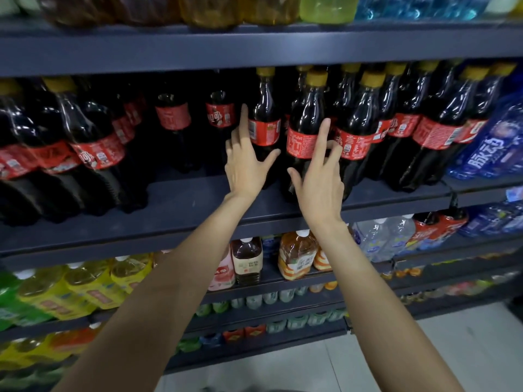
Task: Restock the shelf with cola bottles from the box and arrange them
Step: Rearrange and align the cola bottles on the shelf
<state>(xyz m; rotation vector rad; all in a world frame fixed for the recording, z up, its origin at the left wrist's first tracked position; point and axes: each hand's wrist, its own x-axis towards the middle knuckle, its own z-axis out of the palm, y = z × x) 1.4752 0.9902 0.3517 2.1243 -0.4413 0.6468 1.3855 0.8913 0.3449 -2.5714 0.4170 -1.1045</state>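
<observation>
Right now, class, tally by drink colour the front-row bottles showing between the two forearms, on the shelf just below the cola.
Pink bottle: 1
Dark brown bottle: 1
Orange bottles: 2
Total: 4

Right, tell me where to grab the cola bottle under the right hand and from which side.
Probably at the waist around the red label, coming straight in from the shelf's open front. The cola bottle stands upright, neighbours crowd both sides, and the right hand already rests there.
</observation>
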